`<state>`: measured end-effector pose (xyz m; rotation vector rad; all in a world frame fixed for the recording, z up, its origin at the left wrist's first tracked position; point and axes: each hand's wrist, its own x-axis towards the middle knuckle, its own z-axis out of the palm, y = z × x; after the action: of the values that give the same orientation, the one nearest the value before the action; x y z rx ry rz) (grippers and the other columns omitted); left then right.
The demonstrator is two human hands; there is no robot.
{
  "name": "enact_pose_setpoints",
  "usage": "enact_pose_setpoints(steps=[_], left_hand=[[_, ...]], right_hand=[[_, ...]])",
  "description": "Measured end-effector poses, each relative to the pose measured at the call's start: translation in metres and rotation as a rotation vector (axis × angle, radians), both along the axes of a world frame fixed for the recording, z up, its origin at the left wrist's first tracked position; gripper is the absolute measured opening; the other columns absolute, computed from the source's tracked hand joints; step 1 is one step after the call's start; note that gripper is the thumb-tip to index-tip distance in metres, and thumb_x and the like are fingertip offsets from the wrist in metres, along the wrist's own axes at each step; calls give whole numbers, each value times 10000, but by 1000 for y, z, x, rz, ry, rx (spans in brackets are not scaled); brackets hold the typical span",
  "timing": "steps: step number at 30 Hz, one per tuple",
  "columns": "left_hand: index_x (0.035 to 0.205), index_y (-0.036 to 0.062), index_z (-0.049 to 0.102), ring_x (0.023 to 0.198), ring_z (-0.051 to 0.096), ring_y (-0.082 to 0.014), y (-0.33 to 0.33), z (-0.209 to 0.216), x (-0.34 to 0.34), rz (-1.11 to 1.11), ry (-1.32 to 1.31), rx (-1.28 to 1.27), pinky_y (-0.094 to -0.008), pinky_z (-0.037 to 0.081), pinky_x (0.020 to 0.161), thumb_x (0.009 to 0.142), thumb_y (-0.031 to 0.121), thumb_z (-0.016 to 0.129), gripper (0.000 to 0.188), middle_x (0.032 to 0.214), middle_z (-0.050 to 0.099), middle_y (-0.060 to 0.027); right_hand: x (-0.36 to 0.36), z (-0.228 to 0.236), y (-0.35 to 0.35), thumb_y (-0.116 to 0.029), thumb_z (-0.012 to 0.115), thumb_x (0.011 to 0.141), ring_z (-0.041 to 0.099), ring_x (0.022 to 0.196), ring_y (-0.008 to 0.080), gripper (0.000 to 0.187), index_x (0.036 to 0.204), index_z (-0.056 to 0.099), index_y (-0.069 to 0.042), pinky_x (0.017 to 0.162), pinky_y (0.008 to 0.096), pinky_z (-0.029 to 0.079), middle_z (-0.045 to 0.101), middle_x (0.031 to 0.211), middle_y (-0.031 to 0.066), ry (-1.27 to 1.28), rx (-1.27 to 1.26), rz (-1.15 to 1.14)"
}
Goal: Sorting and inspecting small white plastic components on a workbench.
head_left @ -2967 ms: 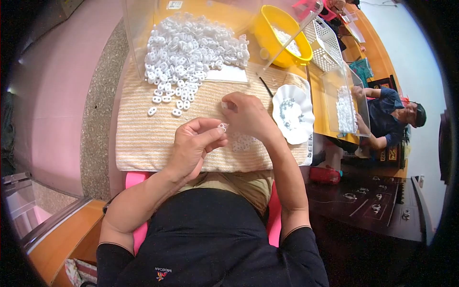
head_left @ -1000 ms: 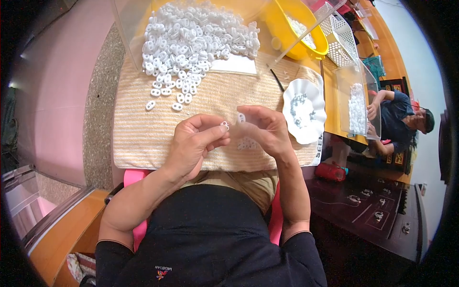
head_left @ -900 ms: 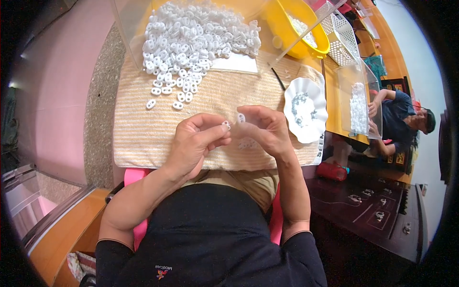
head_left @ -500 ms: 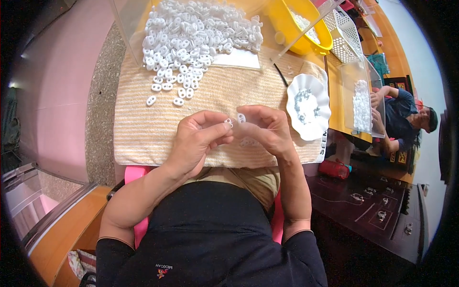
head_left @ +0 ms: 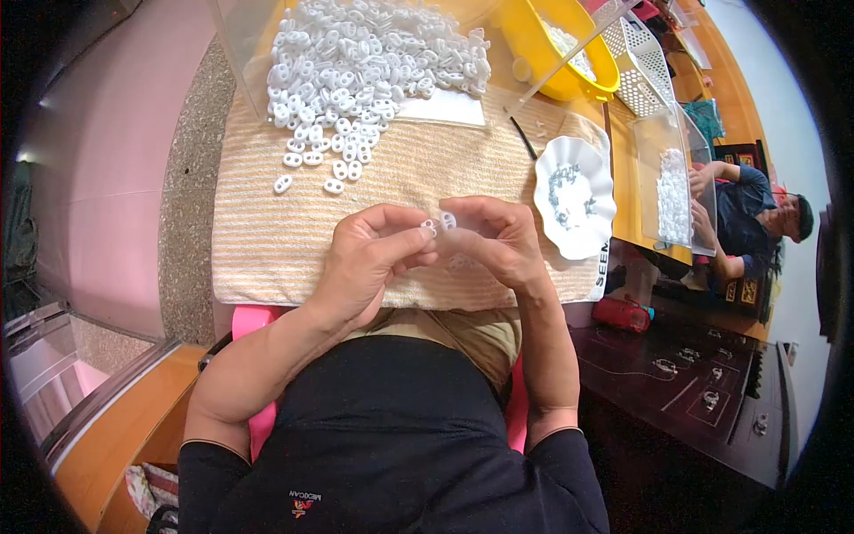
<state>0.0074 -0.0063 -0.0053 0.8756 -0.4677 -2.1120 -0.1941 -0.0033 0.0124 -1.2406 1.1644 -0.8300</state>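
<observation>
Both hands have stayed together over the striped towel (head_left: 267, 240) since a moment ago, only the view shifting slightly. The left hand (head_left: 369, 258) pinches a small white ring (head_left: 429, 228) between thumb and fingertips, and the right hand (head_left: 494, 240) grips another white piece (head_left: 448, 220) just beside it — the two nearly touch. A pile of white rings (head_left: 365, 62) lies farther up the towel, with a scalloped white dish (head_left: 575, 200) on the tabletop to the right.

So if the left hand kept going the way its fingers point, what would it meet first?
The left hand points right, toward the right hand. It would likely meet the small white piece in the right fingertips first; the two grips are almost touching, though depth is unclear.
</observation>
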Motion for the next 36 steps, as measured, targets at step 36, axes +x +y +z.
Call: enact_pose_setpoints(steps=[36], left_hand=[[969, 19, 629, 812, 656, -150, 1, 2, -2, -36, 133, 49, -264, 566, 751, 867, 60, 673, 119, 942, 677, -86]], right_hand=[[-1, -2, 1, -19, 685, 848, 661, 827, 125, 303, 1134, 622, 57, 737, 245, 546, 693, 947, 86, -144, 8, 35]])
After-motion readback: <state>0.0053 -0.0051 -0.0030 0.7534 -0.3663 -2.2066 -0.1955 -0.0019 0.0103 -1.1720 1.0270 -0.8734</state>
